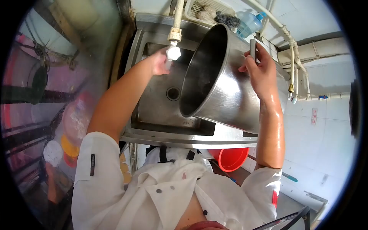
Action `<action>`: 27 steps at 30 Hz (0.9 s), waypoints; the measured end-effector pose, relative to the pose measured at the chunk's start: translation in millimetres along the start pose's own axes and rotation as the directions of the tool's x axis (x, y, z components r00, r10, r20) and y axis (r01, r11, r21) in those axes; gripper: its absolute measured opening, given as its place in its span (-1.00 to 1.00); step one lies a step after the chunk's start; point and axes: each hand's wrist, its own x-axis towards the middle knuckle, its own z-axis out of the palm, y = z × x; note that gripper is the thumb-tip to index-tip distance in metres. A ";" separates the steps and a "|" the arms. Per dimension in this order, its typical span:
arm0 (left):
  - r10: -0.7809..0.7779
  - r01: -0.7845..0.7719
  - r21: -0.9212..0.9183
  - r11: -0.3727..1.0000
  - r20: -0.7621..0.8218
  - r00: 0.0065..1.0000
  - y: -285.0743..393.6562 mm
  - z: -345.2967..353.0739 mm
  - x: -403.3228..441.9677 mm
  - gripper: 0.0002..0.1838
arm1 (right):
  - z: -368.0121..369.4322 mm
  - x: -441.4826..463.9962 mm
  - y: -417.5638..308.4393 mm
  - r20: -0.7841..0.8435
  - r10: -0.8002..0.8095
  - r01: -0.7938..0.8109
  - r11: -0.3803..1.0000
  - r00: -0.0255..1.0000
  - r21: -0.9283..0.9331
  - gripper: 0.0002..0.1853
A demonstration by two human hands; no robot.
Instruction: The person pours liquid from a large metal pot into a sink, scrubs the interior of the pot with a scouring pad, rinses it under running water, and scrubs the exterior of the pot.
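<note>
A large stainless steel stockpot [234, 84] lies tipped on its side over the sink, its mouth facing left. My right hand [262, 71] is closed around the pot's side handle [253, 50]. On the left, my left hand [158, 63] is at the white plastic tap [173, 53], its fingers curled about the spout and partly hidden behind it. Below them is the stainless steel sink [153, 111], with its drain [173, 93] showing beside the pot's rim. My right forearm looks wet.
A white plastic basket [191, 11] with scrubbing pads stands behind the sink, next to a clear plastic bottle [249, 25]. White pipes [285, 30] run along the wall. A red bucket [233, 159] is under the sink's front edge. A glass partition stands at left.
</note>
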 end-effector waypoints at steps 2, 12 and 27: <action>-0.014 0.014 0.002 1.000 -0.031 0.999 0.0 -2.2 -2.6 -0.48 | -14.0 -7.8 2.7 -0.026 0.028 -0.027 0.999 0.999 0.029 -0.47; 0.292 -0.220 0.456 0.862 -0.093 0.952 32.1 31.1 -102.8 -0.21 | -152.8 -55.0 40.2 -0.266 0.110 -0.051 0.975 0.958 0.218 -0.41; 0.898 -0.347 0.919 0.188 -0.018 0.439 -52.5 144.2 -112.7 -0.66 | -310.8 -177.5 154.9 -0.472 0.180 0.110 0.845 0.863 0.523 -0.45</action>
